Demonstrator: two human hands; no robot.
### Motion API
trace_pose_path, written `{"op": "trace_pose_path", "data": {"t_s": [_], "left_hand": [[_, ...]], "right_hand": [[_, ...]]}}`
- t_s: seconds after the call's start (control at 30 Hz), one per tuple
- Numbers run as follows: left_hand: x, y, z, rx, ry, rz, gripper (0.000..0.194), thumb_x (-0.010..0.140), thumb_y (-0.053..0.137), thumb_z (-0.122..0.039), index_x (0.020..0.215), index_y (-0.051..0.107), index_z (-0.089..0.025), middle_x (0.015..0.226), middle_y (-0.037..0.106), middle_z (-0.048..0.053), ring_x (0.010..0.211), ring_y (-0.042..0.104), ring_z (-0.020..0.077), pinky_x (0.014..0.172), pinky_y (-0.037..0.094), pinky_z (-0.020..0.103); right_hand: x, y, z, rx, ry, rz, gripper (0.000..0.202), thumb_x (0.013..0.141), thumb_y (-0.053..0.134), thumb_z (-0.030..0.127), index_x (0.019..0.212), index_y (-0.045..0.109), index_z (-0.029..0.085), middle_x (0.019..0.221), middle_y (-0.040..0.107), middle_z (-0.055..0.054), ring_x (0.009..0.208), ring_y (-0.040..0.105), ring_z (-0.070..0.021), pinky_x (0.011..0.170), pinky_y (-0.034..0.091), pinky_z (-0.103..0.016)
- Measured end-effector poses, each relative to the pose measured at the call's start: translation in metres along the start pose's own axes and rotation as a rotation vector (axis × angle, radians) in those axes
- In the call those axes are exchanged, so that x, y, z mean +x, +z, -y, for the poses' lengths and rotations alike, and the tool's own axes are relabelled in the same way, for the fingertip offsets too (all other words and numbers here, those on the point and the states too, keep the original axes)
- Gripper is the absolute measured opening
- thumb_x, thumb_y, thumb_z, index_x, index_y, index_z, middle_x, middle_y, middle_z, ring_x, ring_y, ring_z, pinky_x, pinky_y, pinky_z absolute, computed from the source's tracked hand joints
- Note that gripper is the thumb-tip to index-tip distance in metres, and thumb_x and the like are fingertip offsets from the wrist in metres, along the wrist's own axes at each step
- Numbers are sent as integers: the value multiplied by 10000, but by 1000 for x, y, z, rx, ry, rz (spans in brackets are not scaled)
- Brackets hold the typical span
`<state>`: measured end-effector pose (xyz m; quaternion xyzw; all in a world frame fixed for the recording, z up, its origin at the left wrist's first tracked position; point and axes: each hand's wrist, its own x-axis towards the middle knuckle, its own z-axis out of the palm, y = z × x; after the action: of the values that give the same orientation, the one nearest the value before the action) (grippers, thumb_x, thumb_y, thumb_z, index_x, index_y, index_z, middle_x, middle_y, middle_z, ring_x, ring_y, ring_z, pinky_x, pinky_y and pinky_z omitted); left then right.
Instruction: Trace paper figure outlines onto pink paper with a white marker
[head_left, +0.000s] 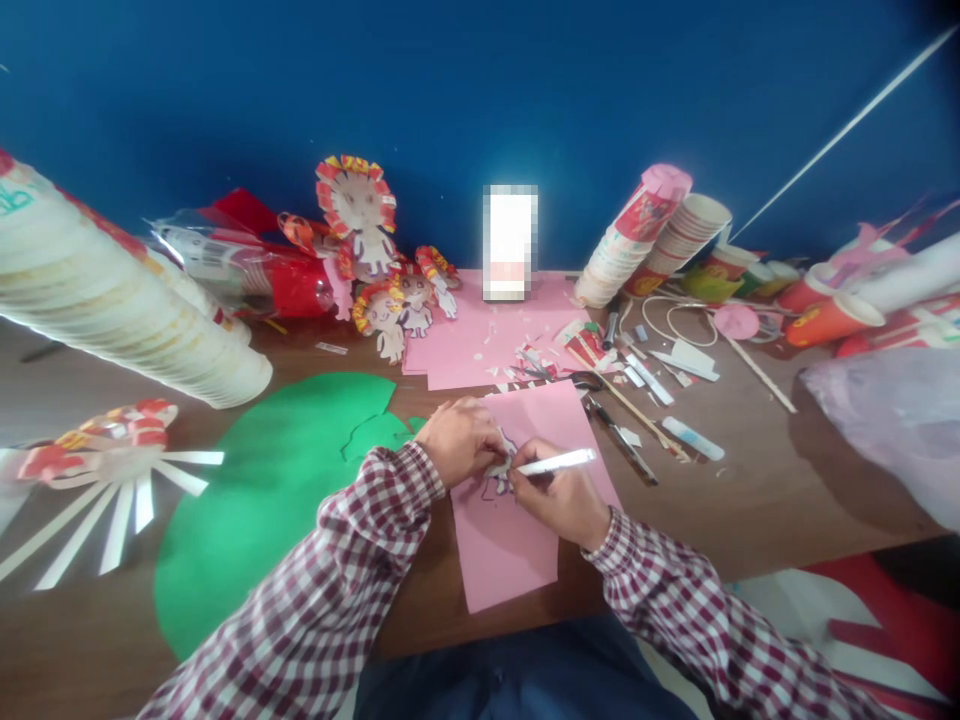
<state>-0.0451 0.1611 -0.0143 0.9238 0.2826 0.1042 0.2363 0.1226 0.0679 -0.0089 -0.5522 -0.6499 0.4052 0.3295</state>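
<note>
In my right hand (559, 500) is a white pen (559, 461), gripped near its tip and slanting up to the right. Its tip meets the edge of a small pale paper cutout (502, 470) lying on a pink paper sheet (514, 565). My left hand (461, 440) is closed, its fingertips pressing the cutout against the sheet. Dark drawn lines show on the pink just below the cutout. Part of the cutout is hidden by the fingers of both hands. A green paper piece (247, 500) with a dark line lies left of the sheet.
Paper lion figures (367, 210) and more pink paper (465, 350) are at the back, near a blurred-out bright rectangle (510, 240). Paper-cup stacks lean at left (127, 290) and right (637, 230). Scissors (586, 381), a dark pen (622, 440) and paper scraps lie at right.
</note>
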Motion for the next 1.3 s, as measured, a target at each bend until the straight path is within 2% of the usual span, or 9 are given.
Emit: {"op": "trace_pose_path", "data": {"t_s": [0.47, 1.3], "left_hand": [[-1, -1, -1, -19, -22, -15, 53, 741, 663, -300, 758, 713, -300, 793, 665, -29, 885, 533, 165, 827, 387, 305], [-1, -3, -2, 2, -43, 16, 75, 727, 668, -290, 783, 715, -303, 814, 668, -22, 917, 533, 180, 835, 400, 320]], "right_hand": [[-1, 1, -1, -7, -16, 23, 73, 839, 536, 249, 808, 531, 183, 699, 634, -20, 591, 587, -130, 539, 475, -233], [0, 3, -2, -25, -52, 9, 87, 835, 557, 263, 821, 574, 179, 710, 641, -19, 602, 589, -126, 546, 464, -222]]}}
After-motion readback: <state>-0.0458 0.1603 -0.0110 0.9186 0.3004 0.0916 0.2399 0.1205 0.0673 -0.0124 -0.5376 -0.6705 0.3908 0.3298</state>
